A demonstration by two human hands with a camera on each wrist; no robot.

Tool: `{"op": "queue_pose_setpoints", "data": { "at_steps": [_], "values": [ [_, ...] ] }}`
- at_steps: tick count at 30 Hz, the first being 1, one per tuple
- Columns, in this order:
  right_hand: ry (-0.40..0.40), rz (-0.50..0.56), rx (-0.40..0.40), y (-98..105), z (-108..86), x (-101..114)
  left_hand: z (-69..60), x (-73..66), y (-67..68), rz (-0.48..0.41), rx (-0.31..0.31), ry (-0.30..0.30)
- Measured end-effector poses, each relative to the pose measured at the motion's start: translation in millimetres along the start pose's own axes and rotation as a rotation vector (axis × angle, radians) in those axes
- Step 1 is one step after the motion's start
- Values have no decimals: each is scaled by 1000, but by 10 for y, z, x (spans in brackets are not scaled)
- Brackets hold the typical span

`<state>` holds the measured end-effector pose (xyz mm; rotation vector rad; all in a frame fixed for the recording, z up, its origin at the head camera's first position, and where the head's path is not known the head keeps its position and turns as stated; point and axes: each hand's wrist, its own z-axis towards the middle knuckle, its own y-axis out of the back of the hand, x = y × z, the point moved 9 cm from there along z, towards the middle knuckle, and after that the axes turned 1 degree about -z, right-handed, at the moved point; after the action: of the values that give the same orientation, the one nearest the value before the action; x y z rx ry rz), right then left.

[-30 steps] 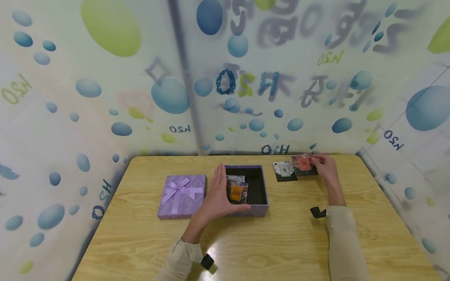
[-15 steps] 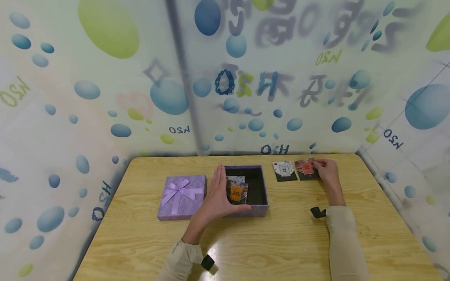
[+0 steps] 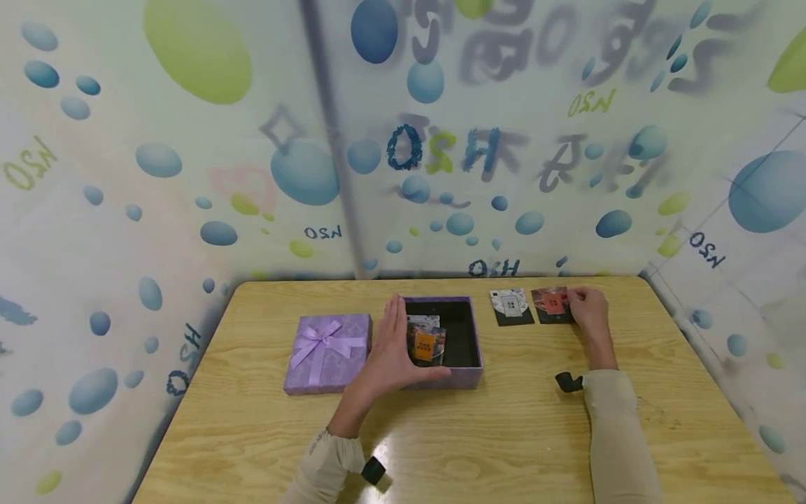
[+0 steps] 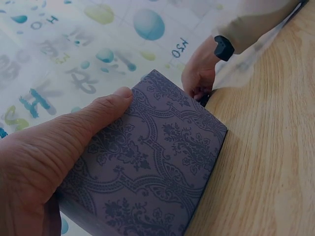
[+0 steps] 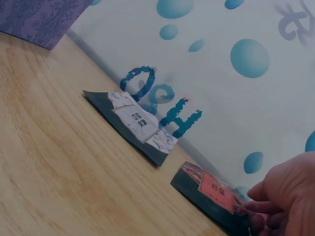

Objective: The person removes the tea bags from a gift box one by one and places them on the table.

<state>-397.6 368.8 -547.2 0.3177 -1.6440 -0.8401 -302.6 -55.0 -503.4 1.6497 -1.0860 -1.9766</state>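
My left hand (image 3: 389, 353) rests against the left end of a purple patterned gift box (image 3: 466, 378). Its fingers lie straight along the side, and the thumb (image 4: 115, 101) stretches along the front. Inside the box are a packet with an orange label (image 3: 425, 345) and a whitish one (image 3: 425, 320), both partly covered by the hand. At the back right, my right hand (image 3: 589, 308) pinches the right edge of a flat square black packet with a red label (image 3: 551, 304). That packet lies on the table beside a black and white packet (image 3: 511, 306), a narrow gap between them.
The purple box lid (image 3: 327, 353) with a ribbon bow lies left of the box. Both stand on a wooden table (image 3: 491, 448). A patterned wall (image 3: 403, 231) rises right behind the table's back edge, with the packets close to it.
My right hand has drawn the red-labelled packet slightly right and laid it straighter, off the edge of the black and white one. My left hand has stayed on the box.
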Motion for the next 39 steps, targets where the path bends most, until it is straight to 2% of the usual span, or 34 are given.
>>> {"op": "queue_pose_setpoints", "data": {
  "at_steps": [5,16,23,28,32,39],
  "values": [
    [-3,-7,23,-7,-46,21,-3,2,2,3,-3,-1],
    [-88,-35,111,-72,-71,-20,5,16,2,-4,-22,-12],
    [-83,-46,131,-128,-83,-7,5,17,-4,-10,-12,-12],
    [-66,-89,99,-112,-87,31,3,17,-7,-5,-13,-13],
    [-44,-71,40,-56,-94,108,7,15,-10,0,-15,-12],
    [100,-52,-45,16,-118,387,10,18,-8,-1,-19,-14]
  ]
}}
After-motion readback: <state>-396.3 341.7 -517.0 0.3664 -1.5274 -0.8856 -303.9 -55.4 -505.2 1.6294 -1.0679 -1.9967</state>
